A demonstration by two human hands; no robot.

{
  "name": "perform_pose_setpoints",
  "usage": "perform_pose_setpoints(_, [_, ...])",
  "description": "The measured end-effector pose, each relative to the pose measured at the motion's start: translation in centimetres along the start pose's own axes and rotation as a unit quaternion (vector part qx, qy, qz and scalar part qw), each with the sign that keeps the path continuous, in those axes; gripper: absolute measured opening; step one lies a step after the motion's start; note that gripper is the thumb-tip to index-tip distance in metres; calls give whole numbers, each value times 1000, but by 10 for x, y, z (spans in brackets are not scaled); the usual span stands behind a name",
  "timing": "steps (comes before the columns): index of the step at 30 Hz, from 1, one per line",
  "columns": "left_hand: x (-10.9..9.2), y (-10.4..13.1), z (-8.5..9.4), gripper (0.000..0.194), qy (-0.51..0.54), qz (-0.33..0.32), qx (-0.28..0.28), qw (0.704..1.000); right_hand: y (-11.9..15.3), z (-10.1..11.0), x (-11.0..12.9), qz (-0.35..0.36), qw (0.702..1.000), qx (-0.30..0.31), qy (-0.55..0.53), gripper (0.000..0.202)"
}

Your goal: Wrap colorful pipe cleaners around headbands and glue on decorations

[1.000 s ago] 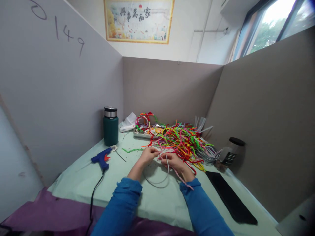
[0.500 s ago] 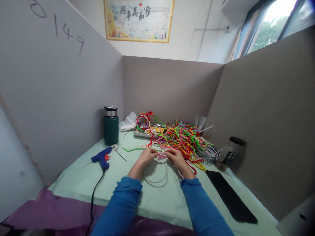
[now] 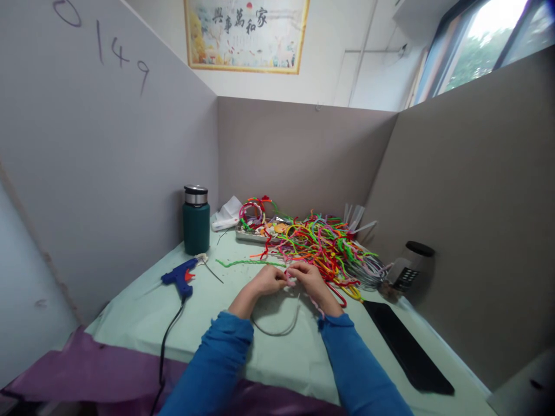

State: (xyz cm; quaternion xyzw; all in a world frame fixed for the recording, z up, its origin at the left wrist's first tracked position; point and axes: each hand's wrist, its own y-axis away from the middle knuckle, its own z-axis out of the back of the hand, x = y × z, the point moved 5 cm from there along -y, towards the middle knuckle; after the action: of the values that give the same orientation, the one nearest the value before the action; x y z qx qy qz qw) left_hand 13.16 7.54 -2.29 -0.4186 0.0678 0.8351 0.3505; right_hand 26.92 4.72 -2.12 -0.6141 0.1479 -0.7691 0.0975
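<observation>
Close together over the table, my left hand [image 3: 269, 279] and my right hand [image 3: 307, 277] both pinch a pink fuzzy strand [image 3: 290, 279], which looks like a pipe cleaner. Its tail [image 3: 318, 306] trails beneath my right wrist. A thin grey-white wire or cord [image 3: 280, 334] curves in a loop below my hands; its upper ends pass near my fingers, and I cannot tell whether it is joined to the pink strand. A green twisted strand [image 3: 243, 263] lies just beyond my left hand. The fingertips partly hide the pink piece.
A tangled heap of colourful strands [image 3: 325, 242] lies at the back beside a metal tray [image 3: 251, 236]. On the left are a blue glue gun [image 3: 177, 278] and a green flask [image 3: 196, 228]. A black flat slab [image 3: 407, 346] and a black-lidded jar [image 3: 410, 268] are at right.
My hands have drawn closer together, the left shifting right. The pink strand between them shows less, and the grey-white loop has shifted, one end now standing free near my right hand.
</observation>
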Motion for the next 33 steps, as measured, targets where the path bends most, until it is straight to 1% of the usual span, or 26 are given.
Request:
perform_pose_setpoints(2, [-1, 0, -2, 30, 23, -14, 7, 1000, -1, 2, -8, -27, 1000, -11, -3, 24])
perform_pose_setpoints(5, [-1, -2, -2, 32, 65, -16, -1, 998, -2, 5, -15, -51, 999, -17, 1, 23])
perform_pose_setpoints(7, [-1, -2, 0, 37, 85, -4, -19, 996, -2, 6, -18, -61, 998, -21, 1, 23])
perform_pose_setpoints(9, [0, -3, 4, 42, 99, 10, -52, 994, -2, 6, -18, -69, 997, -22, 3, 22])
perform_pose_setpoints(12, [-1, -4, 10, 47, 125, 1, -85, 988, 0, 3, -15, -76, 997, -11, 12, 22])
perform_pose_setpoints(16, [2, -6, 13, 41, 148, -21, -98, 984, 4, -2, -9, -80, 997, 11, 16, 24])
perform_pose_setpoints(20, [10, -8, 18, 33, 135, 4, -125, 983, 9, -6, 2, -72, 996, 45, 20, 24])
perform_pose_setpoints(22, [12, -8, 21, 34, 119, 20, -131, 984, 12, -6, 5, -75, 995, 65, 12, 24])
perform_pose_setpoints(25, [12, -5, 25, 38, 109, 43, -127, 985, 15, -6, 7, -84, 991, 101, -6, 23])
perform_pose_setpoints(27, [9, -3, 26, 39, 115, 49, -110, 986, 15, -4, 6, -78, 991, 108, -11, 21])
perform_pose_setpoints(30, [5, 0, 26, 40, 122, 51, -82, 988, 13, 0, 6, -57, 996, 69, 4, 18])
perform_pose_setpoints(32, [3, 1, 26, 41, 119, 55, -77, 988, 12, 3, 6, -51, 998, 45, 13, 18])
perform_pose_setpoints(33, [3, 1, 27, 42, 116, 59, -82, 988, 11, 3, 5, -52, 998, 45, 15, 18])
